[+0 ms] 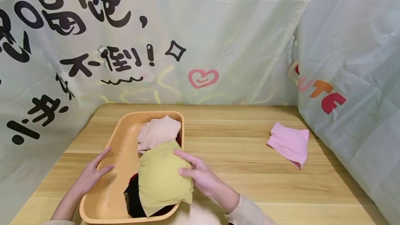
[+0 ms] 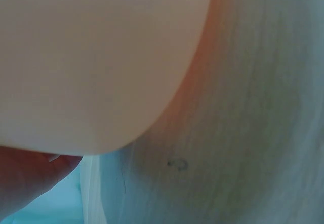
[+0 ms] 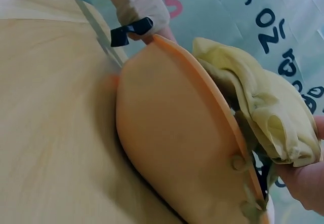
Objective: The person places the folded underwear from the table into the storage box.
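A folded yellow cloth (image 1: 164,180) lies over the right side of an orange plastic basin (image 1: 120,162), overlapping its rim. My right hand (image 1: 204,180) pinches the cloth's right edge, thumb and index finger on top in the head view. The right wrist view shows the layered folds of the yellow cloth (image 3: 253,97) above the rim. At the basin's left rim, my left hand (image 1: 89,178) holds on, its thumb inside and fingers along the edge. Inside the basin are a pale pink folded cloth (image 1: 159,131) at the back and a black cloth (image 1: 133,197), partly hidden, with dark red fabric.
A bright pink folded cloth (image 1: 289,143) lies by itself on the wooden table (image 1: 231,159), toward the right. Printed curtains (image 1: 243,44) hang behind the table and along its sides.
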The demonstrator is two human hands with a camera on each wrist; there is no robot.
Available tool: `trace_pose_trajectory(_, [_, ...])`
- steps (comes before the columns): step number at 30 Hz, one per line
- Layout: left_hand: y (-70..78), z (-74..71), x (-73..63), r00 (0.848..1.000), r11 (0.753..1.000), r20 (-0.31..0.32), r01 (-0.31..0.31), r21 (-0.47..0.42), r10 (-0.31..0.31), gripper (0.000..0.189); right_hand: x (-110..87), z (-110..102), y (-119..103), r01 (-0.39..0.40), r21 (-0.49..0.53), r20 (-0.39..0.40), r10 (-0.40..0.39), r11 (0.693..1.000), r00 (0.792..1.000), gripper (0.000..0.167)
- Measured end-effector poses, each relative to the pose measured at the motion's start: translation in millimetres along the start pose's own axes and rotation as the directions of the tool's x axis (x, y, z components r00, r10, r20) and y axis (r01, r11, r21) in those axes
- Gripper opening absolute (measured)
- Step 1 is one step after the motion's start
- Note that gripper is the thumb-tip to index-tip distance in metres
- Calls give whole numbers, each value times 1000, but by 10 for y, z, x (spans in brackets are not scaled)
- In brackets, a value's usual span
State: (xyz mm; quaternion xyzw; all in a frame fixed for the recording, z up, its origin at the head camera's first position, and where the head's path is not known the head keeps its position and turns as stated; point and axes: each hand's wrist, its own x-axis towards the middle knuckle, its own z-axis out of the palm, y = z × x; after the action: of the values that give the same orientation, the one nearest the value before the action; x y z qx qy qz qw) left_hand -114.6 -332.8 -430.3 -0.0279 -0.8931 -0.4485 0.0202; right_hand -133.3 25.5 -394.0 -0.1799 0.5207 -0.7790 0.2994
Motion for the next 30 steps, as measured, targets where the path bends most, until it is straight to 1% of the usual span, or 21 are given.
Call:
trace_pose_trajectory(3, [-1, 1, -1, 1000, 1000, -6, -3, 9, 3, 65, 34, 58, 34, 12, 5, 28, -12, 1000, 1000, 61])
trace_pose_trajectory(7, [3, 2, -5, 1000, 1000, -10, 0, 14, 0, 65, 62, 126, 92, 5, 2, 49, -6, 1000, 999, 61])
trace_pose_trajectory(9, [6, 2, -5, 1000, 1000, -13, -2, 13, 2, 65, 71, 157, 119, 9, -29, 59, -8, 1000, 998, 60])
trace_pose_trajectory(11, [2, 3, -1, 1000, 1000, -16, -7, 14, 7, 65, 80, 179, 142, 27, -88, 68, -21, 996, 997, 60])
trace_pose_trajectory(14, [-5, 3, 0, 1000, 1000, -20, -9, 18, 10, 65, 86, 198, 163, 75, -237, 66, -61, 968, 996, 59])
trace_pose_trajectory(17, [-5, 5, 2, 1000, 1000, -17, -7, 7, 7, 65, 88, 196, 179, 103, -373, 55, -89, 922, 994, 58])
trace_pose_trajectory(20, [3, 9, 3, 1000, 1000, -15, -6, -3, 6, 65, 89, 190, 200, 127, -458, 59, -113, 880, 992, 58])
trace_pose_trajectory(21, [3, 11, 3, 1000, 1000, -15, -7, -5, 7, 65, 88, 188, 209, 150, -498, 64, -136, 854, 989, 57])
trace_pose_trajectory(22, [4, 11, 3, 1000, 1000, -16, -8, -3, 8, 65, 87, 189, 219, 177, -545, 74, -163, 819, 984, 56])
trace_pose_trajectory(23, [4, 11, 1, 1000, 1000, -16, -7, -1, 7, 65, 85, 190, 227, 204, -593, 84, -192, 779, 978, 55])
trace_pose_trajectory(24, [4, 11, 1, 1000, 1000, -14, -3, 0, 3, 65, 81, 193, 233, 229, -643, 94, -221, 731, 971, 55])
trace_pose_trajectory(25, [3, 11, 1, 1000, 1000, -14, -2, 2, 2, 65, 75, 197, 239, 252, -695, 104, -252, 673, 962, 55])
trace_pose_trajectory(27, [1, 10, 2, 1000, 1000, -11, 0, -1, 0, 64, 59, 203, 247, 287, -790, 126, -315, 542, 941, 55])
trace_pose_trajectory(28, [1, 10, 2, 1000, 1000, -11, 0, 0, 0, 64, 53, 207, 249, 301, -822, 141, -339, 484, 930, 54])
trace_pose_trajectory(30, [-2, 10, 3, 1000, 1000, -16, -6, -2, 6, 64, 39, 217, 245, 313, -866, 160, -376, 390, 913, 54])
